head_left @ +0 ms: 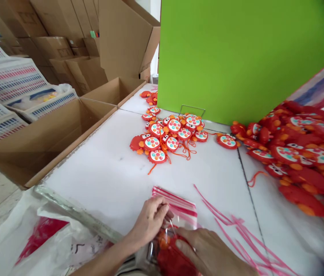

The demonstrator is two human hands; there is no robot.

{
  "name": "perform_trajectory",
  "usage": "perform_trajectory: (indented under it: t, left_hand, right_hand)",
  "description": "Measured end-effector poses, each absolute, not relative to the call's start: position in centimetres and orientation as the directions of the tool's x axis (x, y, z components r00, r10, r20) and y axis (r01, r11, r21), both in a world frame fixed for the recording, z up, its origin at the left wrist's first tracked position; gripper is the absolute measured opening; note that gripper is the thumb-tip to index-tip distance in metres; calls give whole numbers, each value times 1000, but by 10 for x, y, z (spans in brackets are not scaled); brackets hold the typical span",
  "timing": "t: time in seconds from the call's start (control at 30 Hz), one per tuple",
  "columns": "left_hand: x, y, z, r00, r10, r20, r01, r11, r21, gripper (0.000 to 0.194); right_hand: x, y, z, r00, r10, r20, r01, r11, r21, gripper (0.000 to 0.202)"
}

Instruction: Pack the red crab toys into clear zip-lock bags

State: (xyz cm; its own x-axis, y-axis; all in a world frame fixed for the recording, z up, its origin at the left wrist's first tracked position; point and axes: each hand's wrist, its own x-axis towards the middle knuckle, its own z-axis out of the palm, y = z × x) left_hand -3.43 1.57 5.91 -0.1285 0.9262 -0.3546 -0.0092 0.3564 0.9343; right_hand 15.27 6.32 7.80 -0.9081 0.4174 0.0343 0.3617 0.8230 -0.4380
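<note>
From the head view, the left hand (152,218) is at the upper part of a clear bag (183,209), and its bent fingers are closed on the film, just below the pink-striped top. The right hand (210,249) is beside it, with thumb and forefinger over the front of a red toy (169,260). Whether this hand grips the toy or only the film, I cannot tell. The toy is at the bottom edge of the view, between the two hands, with shiny film over part of it; how far it is inside the bag is not clear. The striped top lies over the white table (99,165).

To the right of the bag, thin pink strips (248,234) lie loosely, some crossing others. Farther away, in the middle, there is a group of similar toys (173,134), many of them showing white plates with coloured dots, and orange cords lie among them. One single toy (226,141) lies between this group and a big heap (302,161) at the right, which is partly blurred. Behind the group stands a green panel (236,57), with a wire frame (193,105) at its foot.

Along the left side of the table is an open carton (44,147). White crates (9,76) stand beyond it, and a white sack (53,241) is at the lower left.
</note>
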Motion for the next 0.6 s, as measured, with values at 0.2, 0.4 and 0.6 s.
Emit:
perform_trajectory:
  t: [0.2, 0.4, 0.6]
  left_hand:
    - [-38, 9, 45, -124, 937, -325, -78, 318, 945, 26]
    - [-40, 2, 39, -82, 935, -345, -98, 337, 936, 20]
    - [-39, 2, 51, -9, 967, -253, -40, 253, 967, 19]
  right_hand:
    - [140, 54, 70, -787, 614, 53, 559, 747, -360, 37]
    - [126, 52, 60, -628, 743, 233, 602, 653, -460, 35]
    - [104, 50, 58, -681, 702, 208, 573, 687, -446, 29]
